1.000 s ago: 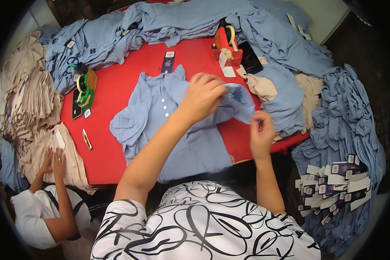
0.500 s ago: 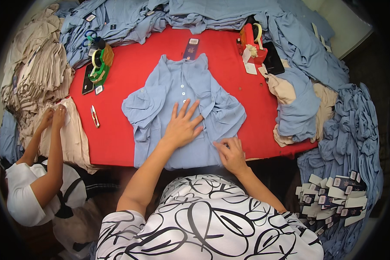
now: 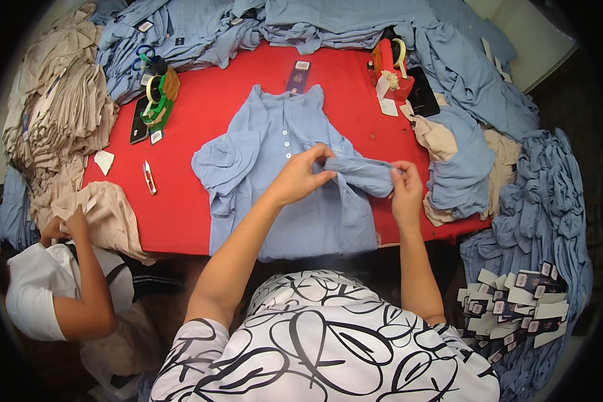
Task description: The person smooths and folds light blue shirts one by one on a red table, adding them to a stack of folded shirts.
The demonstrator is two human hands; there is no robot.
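A light blue blouse (image 3: 268, 181) lies front up on the red tablecloth (image 3: 201, 87), its collar away from me and its lower part at the near table edge. Small white buttons run down its front. A dark tag (image 3: 297, 75) sticks out beyond the collar. My left hand (image 3: 305, 175) pinches the right sleeve between thumb and fingers, over the blouse's right side. Further right, my right hand (image 3: 406, 187) grips the other end of that sleeve, so the cloth stretches between both hands, lifted off the table. The left sleeve (image 3: 224, 161) lies folded over the blouse.
A green tape dispenser (image 3: 159, 100), a phone (image 3: 139, 120) and thread snips (image 3: 149, 177) lie to the left. A red tape dispenser (image 3: 390, 70) stands at the far right. Blue and beige garment piles (image 3: 60, 107) ring the table. A co-worker (image 3: 67, 281) handles beige cloth at left.
Both hands have come off the flat blouse front and taken hold of the right sleeve, lifting it. The co-worker's hands have moved nearer, gathering the beige cloth.
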